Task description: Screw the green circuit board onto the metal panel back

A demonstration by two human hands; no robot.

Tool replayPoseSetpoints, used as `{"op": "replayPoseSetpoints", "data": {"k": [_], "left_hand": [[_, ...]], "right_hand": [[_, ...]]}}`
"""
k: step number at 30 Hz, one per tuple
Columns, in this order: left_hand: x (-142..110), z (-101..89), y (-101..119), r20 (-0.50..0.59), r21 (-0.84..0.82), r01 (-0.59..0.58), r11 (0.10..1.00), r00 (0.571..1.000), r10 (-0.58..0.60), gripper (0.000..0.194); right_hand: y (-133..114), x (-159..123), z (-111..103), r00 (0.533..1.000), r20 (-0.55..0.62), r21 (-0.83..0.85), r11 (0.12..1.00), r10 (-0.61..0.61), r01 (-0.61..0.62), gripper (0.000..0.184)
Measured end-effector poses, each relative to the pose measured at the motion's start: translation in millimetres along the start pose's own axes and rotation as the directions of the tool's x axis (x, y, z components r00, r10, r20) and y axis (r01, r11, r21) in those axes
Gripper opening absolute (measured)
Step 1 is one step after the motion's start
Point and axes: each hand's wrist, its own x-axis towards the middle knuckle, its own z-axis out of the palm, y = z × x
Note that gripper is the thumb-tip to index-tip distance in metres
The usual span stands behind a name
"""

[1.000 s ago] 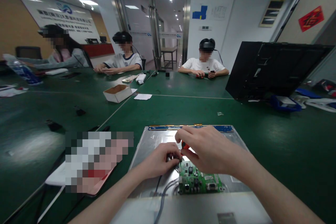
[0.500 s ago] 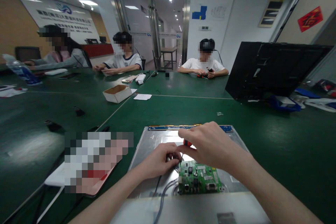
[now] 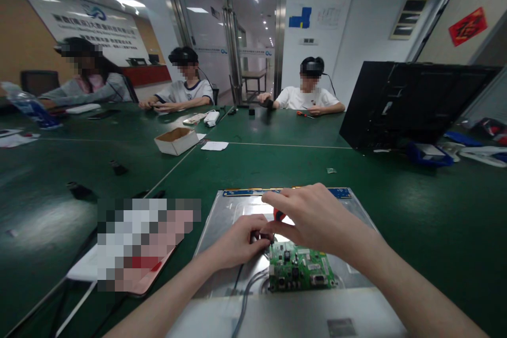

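A screwdriver with a red and black handle (image 3: 279, 215) is gripped from above by my right hand (image 3: 317, 216), its tip down at the upper left corner of a green circuit board (image 3: 301, 269). My left hand (image 3: 242, 237) is closed beside that corner, fingertips curled together close to the shaft; what they pinch is hidden. The board lies on the silver metal back of a flat display panel (image 3: 214, 227), which has a narrow blue circuit strip (image 3: 241, 193) along its far edge. Grey cables (image 3: 244, 301) run from near the board toward me.
Left of the panel lies a pink phone-like item (image 3: 158, 269), partly pixelated. Farther off are an open cardboard box (image 3: 177, 142), a white card (image 3: 214, 146) and a large black monitor (image 3: 412, 105). Three people sit across the green table, one with a screwdriver (image 3: 304, 114) before them.
My right hand and the screwdriver handle have shifted slightly left; my left hand stays in place. Across the table, a person's hand has swung out to the side with a dark object.
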Motion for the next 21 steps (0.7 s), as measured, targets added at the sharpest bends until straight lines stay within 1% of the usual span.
{"op": "replayPoseSetpoints", "data": {"k": [3,6,7,10,13,17,19,21], "left_hand": [[-0.2,0.1,0.6,0.000,-0.019,0.023,1.000,1.000,-0.023,0.013],[-0.2,1.0,-2.0,0.013,-0.029,0.027,0.999,1.000,-0.026,0.012],[-0.2,1.3,-3.2,0.016,-0.030,0.019,0.999,1.000,-0.018,0.010],[-0.2,1.9,-5.7,0.024,-0.028,-0.007,1.000,1.000,0.008,0.008],[-0.1,1.9,-5.5,0.013,-0.002,-0.018,1.000,1.000,0.018,0.008],[-0.1,1.5,-2.7,-0.006,0.039,0.003,0.999,1.000,-0.003,0.010],[-0.3,1.4,-1.9,-0.012,0.018,0.009,1.000,1.000,-0.009,0.007],[-0.5,1.3,-1.7,-0.007,-0.010,0.009,1.000,1.000,-0.009,0.007]], "right_hand": [[1.0,0.3,-0.6,1.000,-0.001,-0.041,0.999,0.012,-0.012,0.015],[1.0,-0.4,-1.4,1.000,0.005,-0.034,0.999,0.014,-0.013,0.006],[0.8,-1.0,-1.7,1.000,0.006,-0.018,1.000,0.008,-0.007,0.006],[0.5,-3.0,-2.6,1.000,0.016,0.038,0.999,-0.024,0.023,0.017],[0.1,-4.0,-3.2,0.999,0.024,0.039,0.999,-0.031,0.030,0.020],[-0.7,-2.5,-3.0,0.999,0.038,-0.016,1.000,0.009,-0.008,0.019],[-0.9,-1.4,-2.6,0.999,0.046,-0.036,0.999,0.024,-0.022,0.017],[-0.9,-1.0,-2.3,0.999,0.042,-0.046,0.999,0.027,-0.025,0.013]]}}
